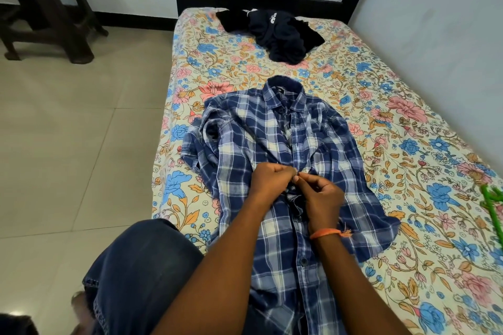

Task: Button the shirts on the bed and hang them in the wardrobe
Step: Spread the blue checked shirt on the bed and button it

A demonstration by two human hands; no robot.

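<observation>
Floral bed [408, 144]: dark garment [280, 35] crumpled near the headboard, green hanger [492, 207] at the right edge, dark stool [49, 16] on the tiled floor to the left. Blue plaid shirt [245, 144] lies flat mid-bed, collar away, lower buttons fastened. Left hand [268, 179] and right hand [322, 198], orange thread at its wrist, meet at the placket, fingers curled, pinching the fabric edges.

Head view, close, down over bed [381, 106]
</observation>
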